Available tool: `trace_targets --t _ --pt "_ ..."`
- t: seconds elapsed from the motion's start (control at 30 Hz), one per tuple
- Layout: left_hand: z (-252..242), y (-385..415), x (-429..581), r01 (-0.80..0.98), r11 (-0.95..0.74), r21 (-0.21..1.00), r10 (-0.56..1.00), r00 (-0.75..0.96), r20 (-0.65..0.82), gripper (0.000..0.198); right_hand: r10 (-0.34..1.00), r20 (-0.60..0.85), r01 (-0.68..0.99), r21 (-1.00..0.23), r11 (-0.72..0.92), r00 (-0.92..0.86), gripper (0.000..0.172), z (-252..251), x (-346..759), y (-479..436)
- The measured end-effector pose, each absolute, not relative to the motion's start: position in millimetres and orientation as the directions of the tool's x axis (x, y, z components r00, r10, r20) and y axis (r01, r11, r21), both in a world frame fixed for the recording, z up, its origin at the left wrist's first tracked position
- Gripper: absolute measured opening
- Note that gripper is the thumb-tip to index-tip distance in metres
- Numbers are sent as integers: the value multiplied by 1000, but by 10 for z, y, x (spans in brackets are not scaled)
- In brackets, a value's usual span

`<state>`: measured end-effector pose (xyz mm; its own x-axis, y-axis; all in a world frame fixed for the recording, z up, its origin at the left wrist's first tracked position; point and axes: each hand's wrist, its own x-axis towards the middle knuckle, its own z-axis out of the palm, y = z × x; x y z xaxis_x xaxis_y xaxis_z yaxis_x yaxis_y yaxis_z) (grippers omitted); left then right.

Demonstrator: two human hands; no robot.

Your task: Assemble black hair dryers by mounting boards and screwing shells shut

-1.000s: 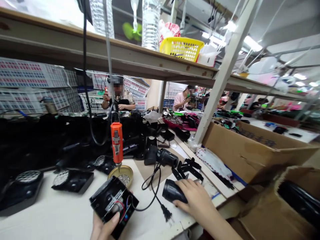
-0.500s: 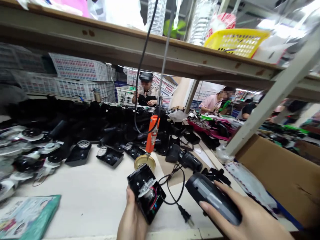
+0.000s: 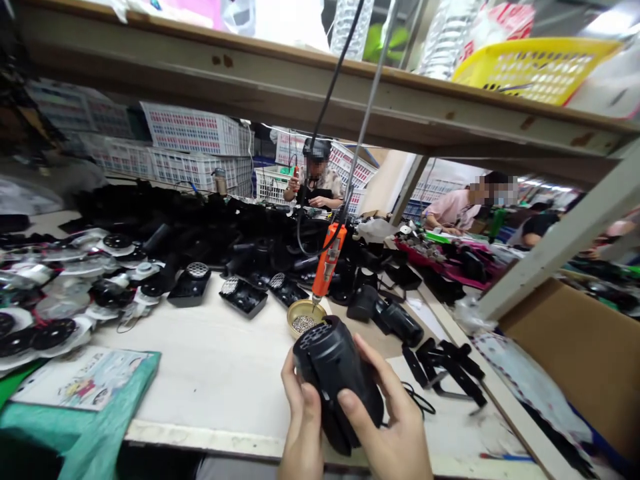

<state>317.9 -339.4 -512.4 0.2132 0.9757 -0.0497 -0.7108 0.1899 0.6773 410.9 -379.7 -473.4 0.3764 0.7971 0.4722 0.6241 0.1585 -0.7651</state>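
Between both hands is a black plastic housing [image 3: 345, 373], tilted, with a round-holed grille at its upper end. Its two halves are together, and a dark gap shows along the side facing me. My left hand [image 3: 304, 420] is closed around its left side, thumb up near the gap. My right hand [image 3: 393, 413] wraps its right side, thumb pressed on the front. A black cord [image 3: 420, 399] shows beside the right hand. Just beyond the housing, an orange electric screwdriver [image 3: 329, 260] hangs bit down over a brass-coloured bowl of small screws [image 3: 304, 323].
Open black shells [image 3: 243, 297] and a heap of dark parts [image 3: 200, 227] lie behind. White motor parts [image 3: 107, 267] pile up at left, near a green bag [image 3: 135, 393]. Black brackets [image 3: 450, 370] lie at right by a cardboard box [image 3: 575, 360]. Overhead runs a shelf [image 3: 280, 77]; co-workers sit beyond.
The shell from my right hand has come onto the motor-bearing half in my left, covering the motor inside. My hands have moved together, and the view has shifted left.
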Motion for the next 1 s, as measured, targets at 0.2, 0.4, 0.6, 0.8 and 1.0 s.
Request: trace_targets --t 0.2,0.4,0.6,0.8,1.0 --pt "-5132 -3325 3264 -714 130 688 991 70 -115 94 803 450 576 -800 169 390 55 -4827 4055 -3748" --pt "-5170 -3262 3244 -701 123 703 992 97 -78 92 793 437 568 -810 142 425 54 -4815 4077 -3759" --pt "-5047 -3348 3218 -676 192 712 981 149 -123 86 801 431 576 -806 136 415 52 -4761 4088 -3781" --pt "-5041 -3343 3212 -671 161 724 987 113 -115 93 826 513 735 -650 196 233 54 -4874 4152 -3765" --pt "-5071 -3305 3124 -658 167 734 985 145 -94 97 840 493 746 -642 177 226 53 -4911 4064 -3705"
